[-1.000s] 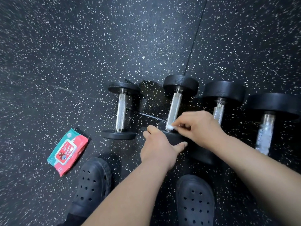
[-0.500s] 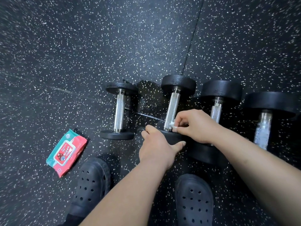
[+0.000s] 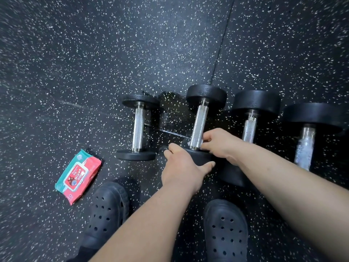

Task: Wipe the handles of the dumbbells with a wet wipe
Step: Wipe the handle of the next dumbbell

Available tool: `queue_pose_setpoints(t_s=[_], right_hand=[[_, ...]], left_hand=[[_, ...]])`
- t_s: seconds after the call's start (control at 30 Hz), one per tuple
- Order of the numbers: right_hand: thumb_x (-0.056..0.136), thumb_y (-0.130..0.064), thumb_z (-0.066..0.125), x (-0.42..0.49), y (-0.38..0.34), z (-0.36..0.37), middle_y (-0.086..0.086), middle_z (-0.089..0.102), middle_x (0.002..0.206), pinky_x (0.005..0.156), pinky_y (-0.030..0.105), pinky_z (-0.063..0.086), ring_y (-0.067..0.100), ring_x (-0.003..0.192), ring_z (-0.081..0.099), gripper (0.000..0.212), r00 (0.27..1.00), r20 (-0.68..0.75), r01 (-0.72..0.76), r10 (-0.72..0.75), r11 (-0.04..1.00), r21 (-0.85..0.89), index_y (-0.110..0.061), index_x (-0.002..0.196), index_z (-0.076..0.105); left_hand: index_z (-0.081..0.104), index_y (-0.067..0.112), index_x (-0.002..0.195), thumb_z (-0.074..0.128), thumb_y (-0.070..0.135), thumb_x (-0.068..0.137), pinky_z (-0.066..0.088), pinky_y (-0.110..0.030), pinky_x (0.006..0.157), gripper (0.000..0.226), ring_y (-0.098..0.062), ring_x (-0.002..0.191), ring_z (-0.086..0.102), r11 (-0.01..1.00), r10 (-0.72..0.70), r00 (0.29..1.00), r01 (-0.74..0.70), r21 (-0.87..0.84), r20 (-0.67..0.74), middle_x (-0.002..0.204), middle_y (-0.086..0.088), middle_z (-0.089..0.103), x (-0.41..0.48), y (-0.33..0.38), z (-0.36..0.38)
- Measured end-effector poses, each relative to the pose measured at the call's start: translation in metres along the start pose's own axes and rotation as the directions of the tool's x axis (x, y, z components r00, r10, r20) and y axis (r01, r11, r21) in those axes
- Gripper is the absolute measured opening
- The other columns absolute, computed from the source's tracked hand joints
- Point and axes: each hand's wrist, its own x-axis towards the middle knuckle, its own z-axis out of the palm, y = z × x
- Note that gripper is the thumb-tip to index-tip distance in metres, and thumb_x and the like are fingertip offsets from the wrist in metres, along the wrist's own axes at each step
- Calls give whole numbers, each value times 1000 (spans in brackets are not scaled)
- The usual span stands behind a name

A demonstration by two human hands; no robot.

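**A:** Row first, quick.

**B:** Four black round-headed dumbbells with knurled chrome handles lie side by side on the black white-speckled rubber floor (image 3: 113, 53). The smallest dumbbell (image 3: 137, 127) is far left. Then come the second dumbbell (image 3: 199, 121), the third dumbbell (image 3: 249, 127) and the fourth dumbbell (image 3: 306, 148) far right. The heads get bigger rightwards.

**A:** Right hand?

**B:** The right hand (image 3: 221, 144) is wrapped round the near end of the second dumbbell's handle, fingers curled. It presses a white wet wipe (image 3: 188, 143) to the metal. Only a scrap of the wipe shows, left of the handle and just above the near head.

**A:** Left?

**B:** The left hand (image 3: 184, 168) clamps that same dumbbell's near head, fingers curled over its top edge and thumb stretched along the right side. The hands are close, but I can't tell if they touch.

**A:** Occlusions?

**B:** The right forearm crosses over the lower end of the third dumbbell's handle and partly covers its near head.

**A:** Rest?

**B:** A red-and-teal soft pack of wipes (image 3: 78, 175) lies flat on the floor at left, well apart from the smallest dumbbell. Two dark perforated clogs point toes toward the row, the left clog (image 3: 107, 210) and the right clog (image 3: 225, 233). A floor seam (image 3: 222, 44) runs down toward the second dumbbell's far head.
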Motion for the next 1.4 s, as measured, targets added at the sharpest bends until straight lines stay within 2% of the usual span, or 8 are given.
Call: queue_pose_setpoints(t_s=[0.3,0.43,0.5,0.6,0.7,0.8,1.17,1.4], right_hand=[[88,-20,83,-28,-20,-30,-18,66,60,64,20,41,-1,59,52,17,992,104,83,-66,980,-179,-23,71,81],[92,-25,80,-43,-51,-43,-3,69,67,55,15,40,-1,51,51,11,963,131,256,-234,947,-193,-23,82,83],[96,-38,74,-38,-67,-36,-4,66,71,63,26,41,7,65,56,16,919,45,369,-393,812,-453,-35,81,78],[97,-35,66,-32,-89,-14,-6,65,86,64,31,43,25,87,66,12,903,59,285,-426,490,-824,-39,98,77],[95,-15,61,-30,-100,0,-2,55,86,62,33,44,28,86,60,13,923,201,283,-328,225,-933,-27,93,66],[97,-14,57,-28,-99,0,-5,50,78,58,30,40,26,86,58,18,911,280,338,-301,161,-927,-28,89,65],[97,-44,59,-71,-71,-33,-6,73,100,70,33,54,26,95,69,19,926,160,271,-342,306,-913,-43,106,77],[101,-54,59,-100,-42,-49,-9,76,93,78,39,58,22,92,69,21,879,-137,204,-456,621,-756,-45,111,76]], left_hand=[[30,13,131,83,75,69,50,-40,82,103,-29,116,61,1000,3,1000,-3,-4,6,136,-5,41,1,-2,0],[30,13,130,83,75,68,49,-40,82,102,-30,116,61,1000,6,1000,-6,-3,2,136,-5,41,1,-1,1],[30,14,127,84,74,68,48,-40,82,101,-30,115,61,1000,5,1000,-5,-10,-4,134,-5,41,0,-1,1],[29,15,126,85,75,66,48,-40,81,101,-29,113,62,1000,4,1000,-4,-10,-9,132,-4,41,1,0,1],[29,16,126,85,74,66,46,-39,80,100,-28,113,63,1000,1,1000,-1,-22,-2,133,-3,41,1,-1,2],[28,16,129,85,73,67,46,-39,80,102,-28,115,62,1000,4,1000,-4,-31,4,135,-3,40,0,0,1],[26,11,141,82,79,64,54,-45,90,117,-32,115,63,998,-13,1000,14,-62,18,140,-7,38,-6,0,-5],[3,6,162,82,70,76,45,-48,106,133,-38,138,40,996,-10,990,-2,-92,-137,152,-18,27,-24,3,-11]])
